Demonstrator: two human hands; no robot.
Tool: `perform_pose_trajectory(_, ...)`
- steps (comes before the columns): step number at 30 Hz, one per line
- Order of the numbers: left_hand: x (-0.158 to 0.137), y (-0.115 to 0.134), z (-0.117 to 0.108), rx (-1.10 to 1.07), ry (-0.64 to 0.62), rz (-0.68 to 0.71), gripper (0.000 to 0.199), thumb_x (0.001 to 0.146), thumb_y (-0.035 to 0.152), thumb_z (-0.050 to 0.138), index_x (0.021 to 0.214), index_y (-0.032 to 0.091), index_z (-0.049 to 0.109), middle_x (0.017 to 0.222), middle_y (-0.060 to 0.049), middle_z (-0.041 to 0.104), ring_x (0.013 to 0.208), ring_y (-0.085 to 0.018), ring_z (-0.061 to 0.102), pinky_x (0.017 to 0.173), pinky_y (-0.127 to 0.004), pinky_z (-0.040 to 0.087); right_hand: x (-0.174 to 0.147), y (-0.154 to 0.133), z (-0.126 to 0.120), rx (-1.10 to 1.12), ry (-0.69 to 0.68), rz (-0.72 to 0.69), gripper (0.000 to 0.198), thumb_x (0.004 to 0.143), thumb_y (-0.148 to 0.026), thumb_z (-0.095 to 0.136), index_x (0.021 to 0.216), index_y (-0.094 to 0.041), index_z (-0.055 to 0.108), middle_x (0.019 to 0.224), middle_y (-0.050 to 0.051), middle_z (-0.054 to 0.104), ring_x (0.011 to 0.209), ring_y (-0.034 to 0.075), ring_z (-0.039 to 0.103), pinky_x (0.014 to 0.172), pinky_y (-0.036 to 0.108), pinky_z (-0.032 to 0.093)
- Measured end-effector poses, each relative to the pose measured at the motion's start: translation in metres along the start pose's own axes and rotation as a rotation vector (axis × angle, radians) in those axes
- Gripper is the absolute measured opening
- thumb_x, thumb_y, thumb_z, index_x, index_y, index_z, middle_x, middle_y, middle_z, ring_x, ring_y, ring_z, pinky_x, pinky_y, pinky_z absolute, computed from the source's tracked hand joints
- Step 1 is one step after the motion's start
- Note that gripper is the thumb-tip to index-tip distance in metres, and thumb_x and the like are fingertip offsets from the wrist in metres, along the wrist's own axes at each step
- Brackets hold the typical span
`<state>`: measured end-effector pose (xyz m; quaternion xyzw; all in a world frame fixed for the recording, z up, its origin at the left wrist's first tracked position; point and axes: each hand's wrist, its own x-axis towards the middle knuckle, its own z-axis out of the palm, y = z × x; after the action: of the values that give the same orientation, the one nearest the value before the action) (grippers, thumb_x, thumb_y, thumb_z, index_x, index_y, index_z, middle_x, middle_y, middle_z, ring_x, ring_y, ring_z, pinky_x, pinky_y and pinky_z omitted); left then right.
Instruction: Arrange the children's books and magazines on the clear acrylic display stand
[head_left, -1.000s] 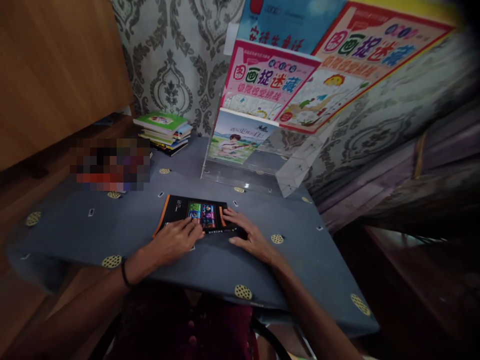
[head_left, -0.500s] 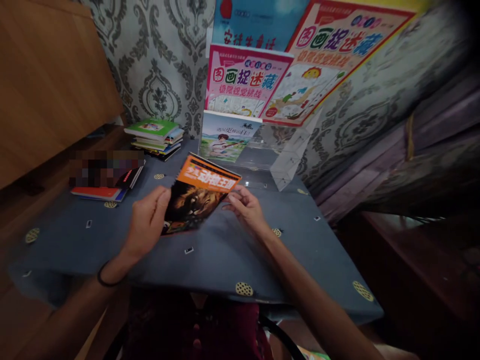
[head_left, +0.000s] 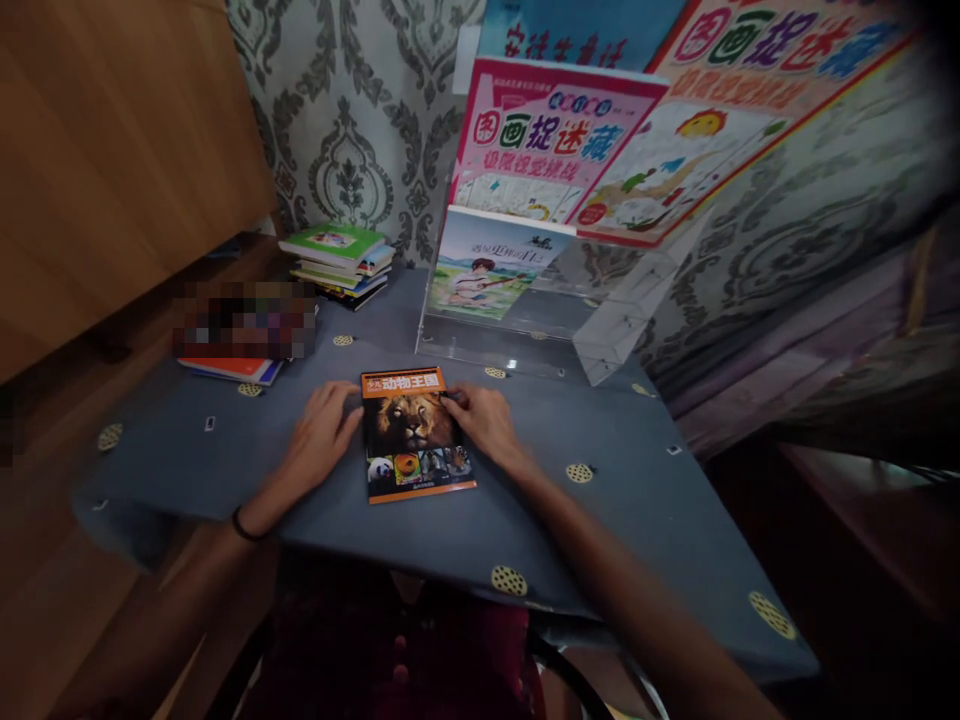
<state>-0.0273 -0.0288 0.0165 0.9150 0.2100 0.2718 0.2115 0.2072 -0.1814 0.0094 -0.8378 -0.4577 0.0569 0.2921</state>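
Note:
An orange and black animal book with a lion on its cover faces me in the middle of the table, its lower part appearing flat on the cloth. My left hand holds its left edge, thumb toward me and the fingers partly hidden by the hand. On the opposite side my right hand pinches the upper right edge between thumb and fingers. Just beyond the book stands a clear acrylic rack, carrying a thin book with a guitar player in its lowest tier.
Behind that, the rack bears a pink book, a larger red-edged book and a blue book. A stack of books and a partly blurred pile sit at left on the blue tablecloth. A wooden cabinet borders the left.
Both hands have brought the book down from a tilted, raised position to the table and squared it toward me. The view has shifted, so the rack appears farther right.

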Motion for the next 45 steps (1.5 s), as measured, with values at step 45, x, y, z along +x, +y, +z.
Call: perform_pose_trajectory(45,0.101,0.015,0.072,0.077,-0.286,0.346,0.026,0.093,0.007,0.043,0.110,0.015,0.061,0.107,-0.010,0.071,0.101,-0.022,0.064,0.093,-0.036,0.051,0.013,0.007,0.025,0.003,-0.121,-0.367,0.045,0.103,-0.032,0.035,0.142,-0.017,0.054,0.152,0.015,0.051,0.146,0.029,0.041,0.120,0.059,0.030)
